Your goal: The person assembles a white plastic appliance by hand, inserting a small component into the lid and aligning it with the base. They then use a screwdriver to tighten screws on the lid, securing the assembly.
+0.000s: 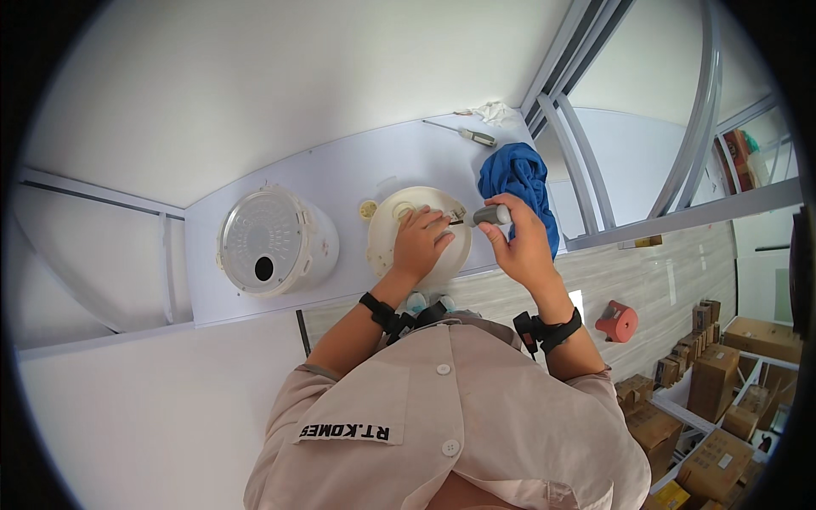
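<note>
Tabletop [348, 178], work seemingly unfinished: my right hand [524, 242] grips a tool [490, 216], two o'clock on the disc [382, 240], left hand [422, 246] spread.

Disc [446, 262] between bucket [320, 245] and cloth [516, 172]

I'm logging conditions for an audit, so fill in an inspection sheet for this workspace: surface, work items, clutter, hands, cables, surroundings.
Surface: pale table, with a lidded white bucket at left.
Work items: round cream part; grey tool pointing toward it.
Clutter: screwdriver, blue cloth, crumpled white tissue or cloth.
Hands: left hand on the part; right hand holds the tool.
Cables: nothing clearly seen.
Surroundings: red stool and cardboard boxes at right.
</note>
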`<state>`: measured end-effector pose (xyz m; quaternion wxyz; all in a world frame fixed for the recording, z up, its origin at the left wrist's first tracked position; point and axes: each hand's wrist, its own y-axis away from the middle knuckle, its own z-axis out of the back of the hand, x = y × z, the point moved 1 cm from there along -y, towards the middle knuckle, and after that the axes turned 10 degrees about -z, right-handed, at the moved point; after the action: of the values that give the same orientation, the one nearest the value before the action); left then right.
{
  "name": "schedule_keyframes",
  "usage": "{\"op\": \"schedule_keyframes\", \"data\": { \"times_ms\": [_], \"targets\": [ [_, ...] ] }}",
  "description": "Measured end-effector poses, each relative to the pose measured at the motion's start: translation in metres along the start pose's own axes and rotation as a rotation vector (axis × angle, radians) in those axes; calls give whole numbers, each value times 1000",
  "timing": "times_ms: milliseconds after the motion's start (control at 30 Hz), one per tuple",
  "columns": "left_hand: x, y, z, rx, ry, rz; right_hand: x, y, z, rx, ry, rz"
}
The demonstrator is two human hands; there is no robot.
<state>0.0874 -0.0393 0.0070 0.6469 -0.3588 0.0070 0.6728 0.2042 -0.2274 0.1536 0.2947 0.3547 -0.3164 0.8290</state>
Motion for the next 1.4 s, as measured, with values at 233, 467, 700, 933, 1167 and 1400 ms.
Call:
{"op": "schedule_keyframes", "data": {
  "times_ms": [233, 467, 700, 933, 1167, 1400],
  "targets": [
    [-2, 0, 1, 2, -12, -30, 19, -5, -4, 30, 145, 117],
    [-1, 0, 3, 8, -6, -56, 40, -25, -8, 178, 175, 113],
    [-1, -2, 7, -10, 77, -35, 53, -25, 8, 300, 206, 126],
    [-2, -4, 7, 32, 66, -40, 55, -16, -10, 84, 412, 31],
    [3, -3, 6, 50, 79, -19, 52, -28, -6, 91, 68, 173],
    [3, -3, 7, 43, 91, -31, 50, -26, -7, 181, 423, -90]
  ]
}}
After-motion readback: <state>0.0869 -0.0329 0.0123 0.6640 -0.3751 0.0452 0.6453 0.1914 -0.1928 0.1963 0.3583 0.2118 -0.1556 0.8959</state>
